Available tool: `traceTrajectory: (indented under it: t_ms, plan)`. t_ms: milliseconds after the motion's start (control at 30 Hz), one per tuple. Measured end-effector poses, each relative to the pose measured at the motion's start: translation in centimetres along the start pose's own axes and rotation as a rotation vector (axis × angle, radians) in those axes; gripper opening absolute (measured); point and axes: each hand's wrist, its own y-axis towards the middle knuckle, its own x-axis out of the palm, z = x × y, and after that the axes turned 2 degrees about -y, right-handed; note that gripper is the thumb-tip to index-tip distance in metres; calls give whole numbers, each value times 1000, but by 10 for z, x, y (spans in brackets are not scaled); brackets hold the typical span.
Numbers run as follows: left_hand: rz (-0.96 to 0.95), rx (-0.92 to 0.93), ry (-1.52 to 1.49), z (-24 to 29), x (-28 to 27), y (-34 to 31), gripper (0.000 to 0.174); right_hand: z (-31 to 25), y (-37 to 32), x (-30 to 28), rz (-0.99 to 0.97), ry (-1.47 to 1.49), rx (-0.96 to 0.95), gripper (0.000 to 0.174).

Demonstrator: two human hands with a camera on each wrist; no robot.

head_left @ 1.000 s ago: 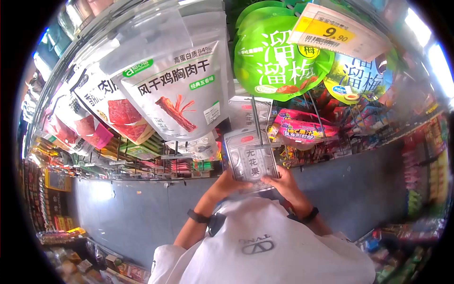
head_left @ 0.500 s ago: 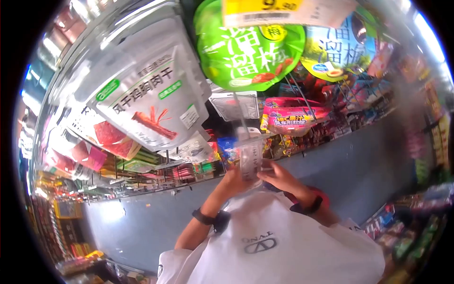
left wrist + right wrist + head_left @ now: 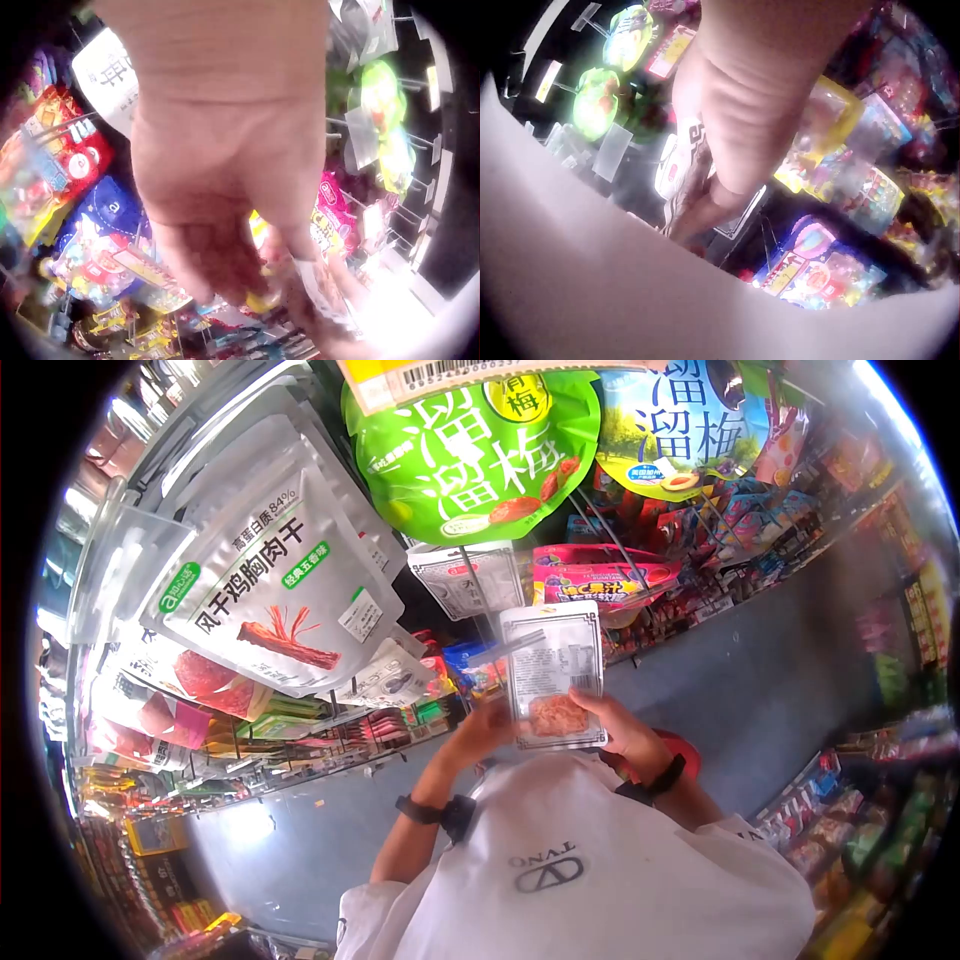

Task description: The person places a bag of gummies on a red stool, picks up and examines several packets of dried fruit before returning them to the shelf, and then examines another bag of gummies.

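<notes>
A white packet with a dark patterned border (image 3: 555,670) is held upright in the head view, its printed text above a window of reddish-brown contents. My right hand (image 3: 625,730) pinches its lower right side, thumb on the front and the other fingers behind. At its lower left edge is my left hand (image 3: 482,728), partly hidden by the packet. The left wrist view shows the left hand (image 3: 225,195) with loosely bent fingers and the packet (image 3: 326,292) beside its thumb side. In the right wrist view, the right hand (image 3: 735,142) holds the packet (image 3: 686,176).
Hanging close in front are a large silver pouch (image 3: 270,580), a green bag (image 3: 480,455) and a blue bag (image 3: 685,435). Another bordered packet (image 3: 465,580) and a pink bag (image 3: 600,575) hang on hooks behind. Grey floor (image 3: 330,840) lies below the racks.
The packet has been turned over from its large-lettered front to its text-covered back. The left hand has shifted to its edge. The view has swung, moving the hanging bags left and up.
</notes>
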Motion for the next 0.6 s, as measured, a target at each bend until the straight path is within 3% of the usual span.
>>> traceTrajectory:
  t_ms: [33, 133, 333, 500, 600]
  plan:
    - [-86, 0, -124, 2, 2, -2, 39, 1, 1, 0, 5, 7, -7, 51]
    - [-56, 58, -170, 16, 8, -9, 41, -1, 3, 9, 21, 38, -12, 52]
    - [43, 28, -11, 27, 0, -12, 26, 5, 12, 5, -25, -96, -88, 45]
    - [57, -10, -24, 18, -9, -12, 32, 5, 19, 1, -1, -315, -108, 43]
    - [204, 80, -35, 12, -6, -12, 41, 8, 26, 4, 61, -371, -235, 41]
